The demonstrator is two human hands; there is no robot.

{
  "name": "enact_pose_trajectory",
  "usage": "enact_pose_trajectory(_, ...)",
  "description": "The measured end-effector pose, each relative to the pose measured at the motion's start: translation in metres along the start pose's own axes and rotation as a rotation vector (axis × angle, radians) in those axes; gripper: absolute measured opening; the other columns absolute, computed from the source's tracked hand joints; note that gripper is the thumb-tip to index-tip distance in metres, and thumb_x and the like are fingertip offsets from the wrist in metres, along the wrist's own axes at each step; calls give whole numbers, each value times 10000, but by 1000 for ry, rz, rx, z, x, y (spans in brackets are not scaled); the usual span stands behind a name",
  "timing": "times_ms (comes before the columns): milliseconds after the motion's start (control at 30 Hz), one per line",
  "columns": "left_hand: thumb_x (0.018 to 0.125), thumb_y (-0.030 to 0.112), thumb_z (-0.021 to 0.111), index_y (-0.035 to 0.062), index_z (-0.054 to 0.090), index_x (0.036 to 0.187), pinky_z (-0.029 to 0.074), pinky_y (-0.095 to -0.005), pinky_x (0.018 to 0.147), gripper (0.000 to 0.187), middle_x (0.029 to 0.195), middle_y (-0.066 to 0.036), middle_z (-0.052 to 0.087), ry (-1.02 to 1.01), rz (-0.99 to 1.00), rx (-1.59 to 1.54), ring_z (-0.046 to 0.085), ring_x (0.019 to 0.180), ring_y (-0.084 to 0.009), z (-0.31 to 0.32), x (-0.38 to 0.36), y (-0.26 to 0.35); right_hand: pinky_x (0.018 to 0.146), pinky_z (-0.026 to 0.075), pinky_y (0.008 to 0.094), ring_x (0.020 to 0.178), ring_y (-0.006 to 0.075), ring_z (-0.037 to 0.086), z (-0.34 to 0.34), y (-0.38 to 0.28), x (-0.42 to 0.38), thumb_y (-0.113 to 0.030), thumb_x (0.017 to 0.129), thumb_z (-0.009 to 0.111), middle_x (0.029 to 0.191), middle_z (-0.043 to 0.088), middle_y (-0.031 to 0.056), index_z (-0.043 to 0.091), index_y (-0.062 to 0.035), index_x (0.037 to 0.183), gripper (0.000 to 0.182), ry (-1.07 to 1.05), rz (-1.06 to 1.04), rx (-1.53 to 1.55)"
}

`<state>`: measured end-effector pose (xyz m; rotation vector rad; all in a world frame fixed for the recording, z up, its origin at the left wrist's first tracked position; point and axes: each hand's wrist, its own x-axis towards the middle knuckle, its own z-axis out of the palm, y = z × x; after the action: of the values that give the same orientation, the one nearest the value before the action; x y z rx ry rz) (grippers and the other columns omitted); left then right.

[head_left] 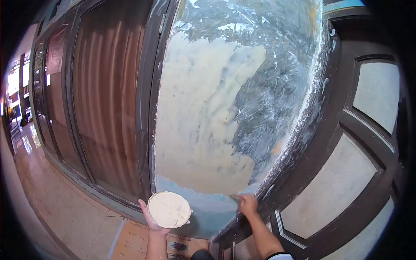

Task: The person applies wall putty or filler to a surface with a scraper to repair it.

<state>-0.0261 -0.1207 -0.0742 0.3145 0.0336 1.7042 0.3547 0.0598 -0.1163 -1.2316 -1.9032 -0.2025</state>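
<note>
Putty [168, 209], pale cream and rough on top, fills a round bowl [170, 227] low in the head view, left of centre, in front of the foot of a wall [279, 93]. The left hand [156, 227] is clamped on this bowl from below, thumb up along its left side and fingertips showing at its right. Well apart from it, the right hand [248, 204] is closed around a small tool [234, 196], whose thin end points left at the lower edge of a cream coat [195, 108] on the wall; most of the tool is hidden in the fist, and whether its tip touches the surface cannot be told. The coat covers the left and middle of the wall, with a ragged right edge beside bare, grey-blue, scuffed surface; below it runs a blue-green strip [207, 221]. To the left, a dark frame [145, 86] borders the wall, with a brown curtain [106, 86] in the section beside it. To the right stands dark woodwork [318, 175] with pale panels [329, 186]. Printed cardboard [130, 242] lies on the tiled floor [73, 190] near the left forearm, and a white sleeve edge [281, 257] shows at the right arm.
</note>
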Motion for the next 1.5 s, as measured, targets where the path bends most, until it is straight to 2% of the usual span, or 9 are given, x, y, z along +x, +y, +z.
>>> enact_pose_trajectory(100, 780, 993, 336, 85, 448, 1496, 514, -833, 750, 1162, 1439, -343, 500, -77, -114, -50, 529, 1125, -727, 21, -4, 5, 842, 526, 473, 927, 363, 659, 19, 5, -8, -38, 829, 697, 943, 730, 93, 767, -135, 955, 175, -116, -14, -71)
enact_pose_trajectory(200, 763, 1005, 342, 89, 439, 1509, 504, -831, 801, 1185, 1426, -337, 518, -112, -143, -65, 527, 1172, -698, 21, -4, 8, 834, 536, 467, 987, 348, 677, -11, -24, 42, -29, 815, 709, 947, 737, 122, 775, -95, 925, 144, -38, 180, -23)
enact_pose_trajectory(333, 761, 1005, 345, 80, 436, 1505, 507, -831, 798, 1190, 1426, -341, 513, -114, -100, -43, 521, 1174, -705, 15, -1, 6, 804, 513, 456, 954, 365, 661, -43, -44, 78, -2, 797, 701, 939, 728, 127, 751, -61, 921, 146, 213, 24, -1)
enact_pose_trajectory(567, 759, 1007, 342, 80, 437, 1505, 496, -841, 808, 1194, 1431, -345, 507, -103, -123, -82, 509, 1175, -718, 13, -5, 8, 822, 544, 477, 1002, 347, 650, 17, -5, 1, -67, 828, 724, 1036, 731, 77, 770, -129, 997, 186, -140, 30, -60)
enact_pose_trajectory(800, 782, 997, 313, 81, 432, 1513, 488, -846, 822, 1179, 1445, -345, 498, -114, -96, -47, 514, 1181, -707, 1, 0, 9, 802, 523, 468, 871, 365, 660, -42, -35, 83, -28, 796, 722, 865, 712, 127, 760, -81, 903, 125, 222, 47, -6)
enact_pose_trajectory(900, 798, 987, 304, 102, 457, 1498, 493, -846, 792, 1138, 1451, -319, 507, 149, 16, -75, 506, 1176, -720, 12, 1, 3, 796, 517, 466, 856, 366, 652, -51, -40, 77, -6, 796, 700, 870, 706, 137, 755, -83, 894, 136, 222, 7, 9)
enact_pose_trajectory(1200, 779, 996, 327, 149, 460, 1507, 477, -860, 783, 1124, 1467, -319, 499, -95, -90, -39, 511, 1166, -722, -9, 10, 13, 826, 528, 469, 955, 351, 642, -14, -13, 30, -15, 783, 708, 944, 712, 80, 754, -112, 929, 182, 24, 11, -56)
enact_pose_trajectory(1333, 789, 991, 312, 149, 459, 1512, 479, -860, 780, 1119, 1475, -330, 482, -101, -80, 32, 508, 1164, -725, -2, 9, 8, 800, 514, 483, 944, 356, 638, -59, -24, 97, -18, 777, 712, 936, 703, 99, 751, -101, 927, 176, 269, -7, 12)
enact_pose_trajectory(1500, 773, 1000, 330, 111, 452, 1500, 497, -846, 751, 1156, 1421, -350, 510, -53, -82, -47, 497, 1146, -745, -12, 10, 5, 798, 523, 462, 914, 363, 651, -48, -24, 65, -26, 775, 721, 902, 701, 113, 751, -86, 922, 161, 253, -42, -65)
